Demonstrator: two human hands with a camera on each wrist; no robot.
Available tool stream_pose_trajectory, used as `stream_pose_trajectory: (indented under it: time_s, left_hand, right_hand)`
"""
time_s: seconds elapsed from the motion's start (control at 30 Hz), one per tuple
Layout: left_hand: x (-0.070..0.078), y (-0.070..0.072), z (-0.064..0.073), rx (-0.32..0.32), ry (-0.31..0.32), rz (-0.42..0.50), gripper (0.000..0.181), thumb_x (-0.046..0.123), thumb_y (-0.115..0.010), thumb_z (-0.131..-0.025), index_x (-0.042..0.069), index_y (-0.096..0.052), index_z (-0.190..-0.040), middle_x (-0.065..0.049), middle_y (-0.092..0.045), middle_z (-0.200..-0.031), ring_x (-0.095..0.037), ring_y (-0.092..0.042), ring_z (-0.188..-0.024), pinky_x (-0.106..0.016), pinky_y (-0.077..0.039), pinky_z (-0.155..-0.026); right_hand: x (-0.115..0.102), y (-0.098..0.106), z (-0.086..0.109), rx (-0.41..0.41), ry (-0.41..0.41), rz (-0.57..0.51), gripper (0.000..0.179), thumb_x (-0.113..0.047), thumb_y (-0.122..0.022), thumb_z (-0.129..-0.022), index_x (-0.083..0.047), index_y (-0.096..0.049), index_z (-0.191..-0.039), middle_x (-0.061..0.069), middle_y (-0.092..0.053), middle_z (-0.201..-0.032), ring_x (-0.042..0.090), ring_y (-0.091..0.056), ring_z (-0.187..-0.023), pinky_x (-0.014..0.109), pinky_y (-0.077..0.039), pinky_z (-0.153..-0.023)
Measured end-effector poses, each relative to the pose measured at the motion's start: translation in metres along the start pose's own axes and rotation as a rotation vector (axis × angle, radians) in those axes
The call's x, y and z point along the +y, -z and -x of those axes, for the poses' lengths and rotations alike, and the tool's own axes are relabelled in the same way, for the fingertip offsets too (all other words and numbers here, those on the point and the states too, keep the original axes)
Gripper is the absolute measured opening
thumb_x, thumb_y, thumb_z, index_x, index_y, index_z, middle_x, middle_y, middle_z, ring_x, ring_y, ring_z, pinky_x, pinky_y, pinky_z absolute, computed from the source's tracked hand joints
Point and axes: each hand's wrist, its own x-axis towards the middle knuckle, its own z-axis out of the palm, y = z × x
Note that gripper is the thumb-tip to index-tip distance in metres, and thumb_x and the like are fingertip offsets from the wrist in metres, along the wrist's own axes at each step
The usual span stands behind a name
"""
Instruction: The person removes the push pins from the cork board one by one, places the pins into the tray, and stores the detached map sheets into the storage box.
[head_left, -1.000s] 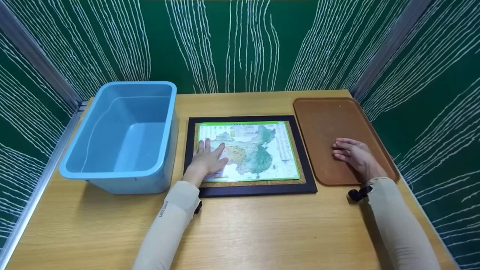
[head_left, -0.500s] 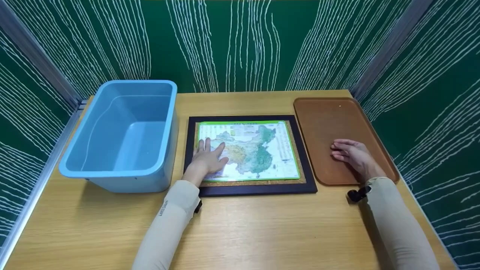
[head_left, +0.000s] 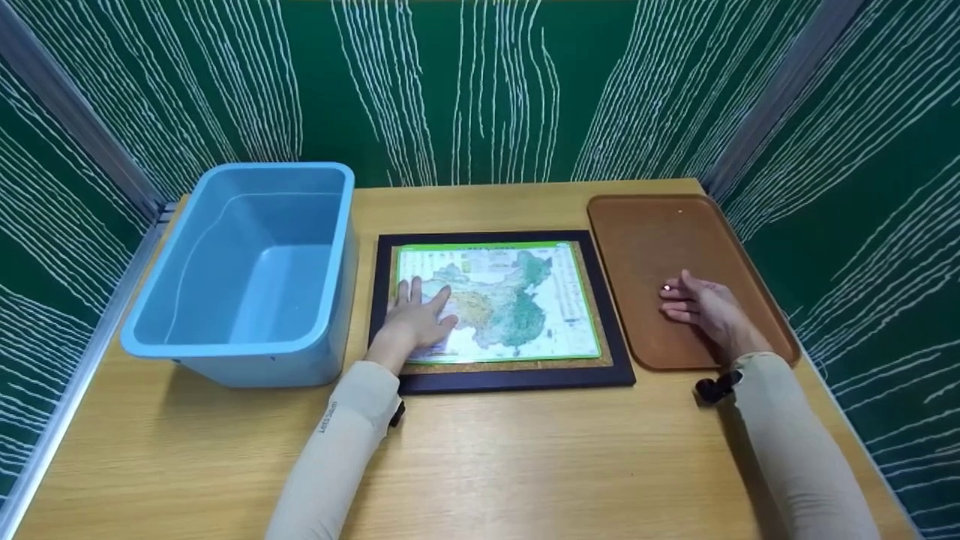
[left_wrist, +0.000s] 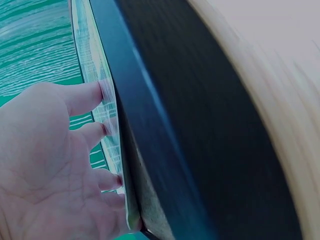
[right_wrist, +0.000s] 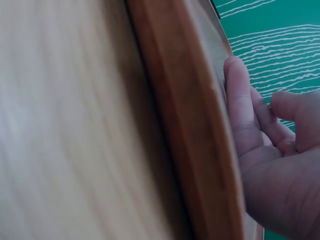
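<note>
My left hand lies spread on a laminated map sheet with a green border. The sheet rests on a cork board in a black frame. In the left wrist view, the fingertips meet the sheet. My right hand is low over a brown tray. A tiny bright thing shows at its index fingertip; I cannot tell if it is held or lies on the tray. The thumb stands apart from the fingers in the right wrist view.
A large blue tub stands left of the frame. A tiny bright speck shows near the tray's far edge. Green walls with white lines enclose the wooden table at the back and sides.
The right thumb has lifted away from the fingers, and the tiny bright thing now shows at the index fingertip. The left hand and the map have stayed where they were.
</note>
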Motion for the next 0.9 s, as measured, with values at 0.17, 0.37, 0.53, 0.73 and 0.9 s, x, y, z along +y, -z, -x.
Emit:
stream_pose_trajectory:
  time_s: [0.17, 0.37, 0.53, 0.73, 0.9]
  left_hand:
    - [-0.0006, -0.0016, -0.0004, -0.004, 0.006, 0.014, 0.065, 0.053, -0.036, -0.107, 0.027, -0.017, -0.164, -0.025, 0.008, -0.167, -0.044, 0.013, -0.151, -0.061, 0.002, -0.120]
    - [-0.0001, -0.0007, -0.0006, -0.002, -0.005, 0.012, 0.065, 0.052, -0.036, -0.107, 0.026, -0.018, -0.164, -0.026, 0.007, -0.166, -0.045, 0.012, -0.151, -0.062, 0.000, -0.120]
    - [-0.0002, -0.0011, -0.0011, -0.004, -0.018, -0.002, 0.064, 0.051, -0.035, -0.108, 0.026, -0.018, -0.164, -0.027, 0.006, -0.166, -0.046, 0.011, -0.151, -0.062, -0.001, -0.120]
    - [-0.0006, -0.0010, -0.0009, -0.005, -0.013, -0.006, 0.064, 0.052, -0.035, -0.108, 0.027, -0.018, -0.164, -0.027, 0.006, -0.166, -0.046, 0.011, -0.151, -0.061, 0.000, -0.120]
    - [-0.0010, -0.0011, -0.0008, -0.003, -0.016, 0.000, 0.064, 0.052, -0.035, -0.107, 0.027, -0.018, -0.164, -0.027, 0.007, -0.166, -0.046, 0.012, -0.151, -0.061, 0.001, -0.120]
  right_hand:
    - [0.0008, 0.0003, -0.0008, -0.022, 0.013, 0.001, 0.059, -0.042, -0.049, -0.105, 0.006, -0.048, -0.140, 0.007, -0.072, -0.107, 0.020, -0.074, -0.093, 0.030, -0.057, -0.087]
    - [-0.0002, 0.0002, -0.0016, -0.007, 0.003, 0.041, 0.058, -0.042, -0.047, -0.106, 0.005, -0.047, -0.140, 0.006, -0.072, -0.104, 0.019, -0.074, -0.091, 0.029, -0.057, -0.085]
    - [-0.0009, -0.0008, -0.0025, -0.010, 0.008, 0.032, 0.054, -0.039, -0.046, -0.107, 0.006, -0.048, -0.138, 0.006, -0.072, -0.100, 0.019, -0.074, -0.089, 0.028, -0.058, -0.083]
    - [-0.0002, -0.0023, -0.0025, -0.009, 0.022, 0.032, 0.050, -0.038, -0.046, -0.107, 0.004, -0.053, -0.133, 0.006, -0.072, -0.099, 0.018, -0.074, -0.087, 0.029, -0.058, -0.082]
    - [-0.0002, -0.0034, -0.0018, -0.006, 0.016, 0.038, 0.052, -0.039, -0.046, -0.107, 0.005, -0.050, -0.135, 0.007, -0.071, -0.100, 0.018, -0.074, -0.086, 0.028, -0.058, -0.082]
